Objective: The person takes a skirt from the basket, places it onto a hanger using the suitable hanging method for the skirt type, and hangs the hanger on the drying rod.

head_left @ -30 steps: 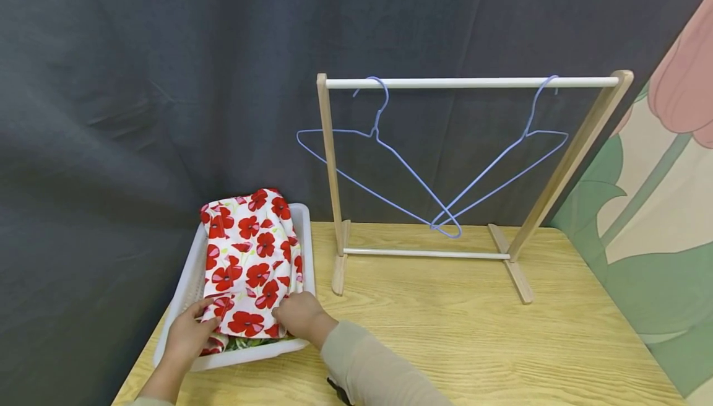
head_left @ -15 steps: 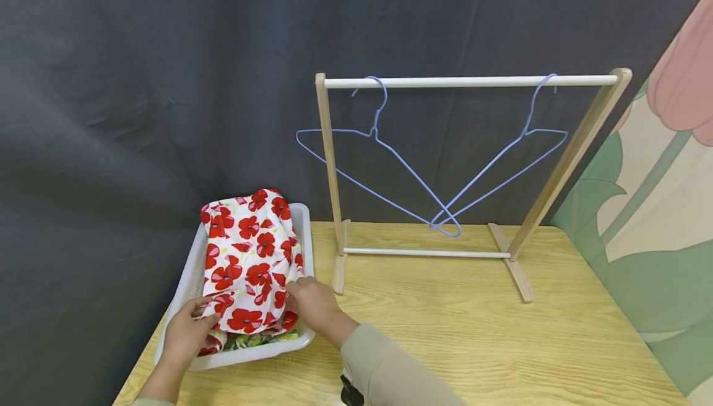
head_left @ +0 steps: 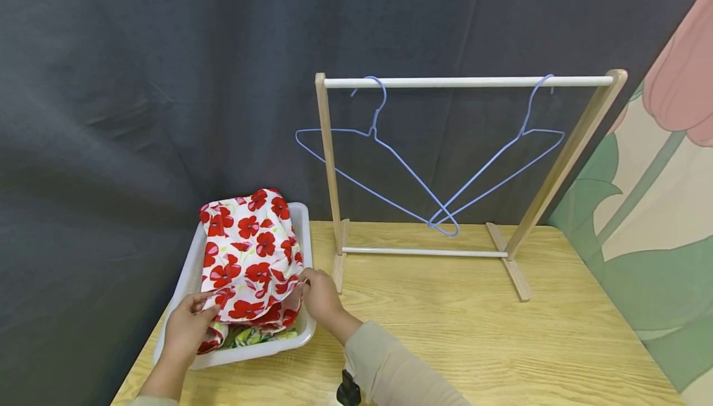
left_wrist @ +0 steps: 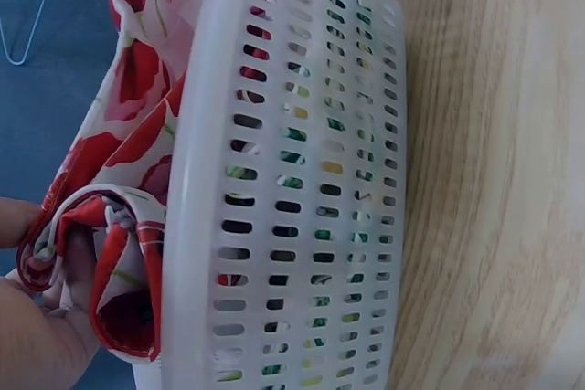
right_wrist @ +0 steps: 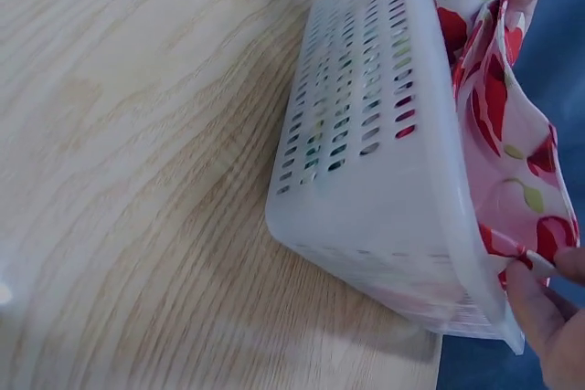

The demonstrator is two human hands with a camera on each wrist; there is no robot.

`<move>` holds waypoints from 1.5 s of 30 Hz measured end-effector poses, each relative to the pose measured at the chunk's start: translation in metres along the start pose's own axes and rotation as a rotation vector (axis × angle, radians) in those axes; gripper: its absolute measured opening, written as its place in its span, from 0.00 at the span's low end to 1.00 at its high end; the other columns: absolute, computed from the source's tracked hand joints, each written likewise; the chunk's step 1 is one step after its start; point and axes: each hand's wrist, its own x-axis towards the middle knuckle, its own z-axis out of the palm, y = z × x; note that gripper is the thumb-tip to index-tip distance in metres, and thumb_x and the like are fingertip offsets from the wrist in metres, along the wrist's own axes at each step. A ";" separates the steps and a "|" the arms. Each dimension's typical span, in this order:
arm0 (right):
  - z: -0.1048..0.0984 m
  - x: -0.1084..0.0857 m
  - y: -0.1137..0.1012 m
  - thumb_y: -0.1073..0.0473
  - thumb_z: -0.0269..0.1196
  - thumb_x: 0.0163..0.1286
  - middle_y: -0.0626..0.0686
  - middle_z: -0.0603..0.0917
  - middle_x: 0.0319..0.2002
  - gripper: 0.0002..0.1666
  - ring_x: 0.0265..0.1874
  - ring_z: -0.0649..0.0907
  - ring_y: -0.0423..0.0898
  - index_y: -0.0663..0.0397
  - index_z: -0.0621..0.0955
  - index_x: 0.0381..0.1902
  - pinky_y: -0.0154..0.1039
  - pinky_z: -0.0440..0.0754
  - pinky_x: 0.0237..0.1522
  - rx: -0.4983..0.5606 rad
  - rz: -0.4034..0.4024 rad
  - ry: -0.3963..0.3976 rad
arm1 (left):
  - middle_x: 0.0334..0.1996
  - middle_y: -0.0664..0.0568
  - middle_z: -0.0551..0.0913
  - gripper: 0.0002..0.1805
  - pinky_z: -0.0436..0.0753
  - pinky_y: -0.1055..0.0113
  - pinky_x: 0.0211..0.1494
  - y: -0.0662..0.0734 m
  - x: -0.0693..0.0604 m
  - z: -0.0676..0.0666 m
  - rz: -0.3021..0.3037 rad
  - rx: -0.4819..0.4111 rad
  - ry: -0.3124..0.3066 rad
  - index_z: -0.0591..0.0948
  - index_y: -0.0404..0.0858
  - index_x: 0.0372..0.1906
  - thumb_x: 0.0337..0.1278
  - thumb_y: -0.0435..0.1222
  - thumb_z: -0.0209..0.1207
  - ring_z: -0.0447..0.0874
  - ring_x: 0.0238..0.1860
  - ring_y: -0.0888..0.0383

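A white garment with red flowers (head_left: 253, 239) lies folded in a white plastic basket (head_left: 306, 226); its exact kind is hidden by the folds. At the garment's near left edge, my left hand (head_left: 185, 330) pinches the cloth between thumb and fingers, as the left wrist view shows on the rolled cloth edge (left_wrist: 101, 194). My right hand (head_left: 323, 298) pinches the near right edge and lifts the top layer a little, over the basket's right rim. Green and yellow patterned cloth (head_left: 259, 336) shows beneath, at the basket's near end.
Right of the basket, a wooden rack with a white top bar (head_left: 457, 82) stands on the wooden table (head_left: 434, 325). Two blue hangers hang on it, the left hanger (head_left: 402, 161) and right hanger (head_left: 501, 152) crossing at their lower corners. A dark curtain (head_left: 139, 84) hangs behind.
My right hand has moved right and slightly away, drawing up the garment's near right edge; more of the lower layer and the green cloth shows. My left hand has hardly moved.
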 end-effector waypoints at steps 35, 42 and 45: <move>-0.019 0.004 -0.006 0.79 0.47 0.57 0.62 0.72 0.27 0.03 0.26 0.80 0.56 0.74 0.68 0.29 0.36 0.79 0.28 0.763 0.359 0.140 | 0.35 0.43 0.72 0.13 0.72 0.74 0.24 0.023 -0.018 0.013 0.152 0.005 0.083 0.70 0.30 0.43 0.51 0.29 0.53 0.68 0.25 0.68; -0.027 0.007 -0.006 0.79 0.47 0.56 0.62 0.72 0.27 0.03 0.24 0.79 0.52 0.77 0.68 0.30 0.40 0.79 0.30 0.846 0.361 0.161 | 0.30 0.49 0.72 0.11 0.71 0.76 0.24 0.029 -0.023 0.017 0.166 -0.012 0.091 0.71 0.31 0.40 0.50 0.29 0.54 0.67 0.26 0.67; -0.031 0.009 -0.006 0.79 0.47 0.56 0.60 0.72 0.27 0.04 0.22 0.79 0.48 0.78 0.69 0.31 0.40 0.79 0.31 0.896 0.367 0.169 | 0.27 0.51 0.72 0.10 0.71 0.75 0.22 0.032 -0.026 0.018 0.176 -0.010 0.100 0.71 0.31 0.39 0.49 0.29 0.55 0.67 0.25 0.67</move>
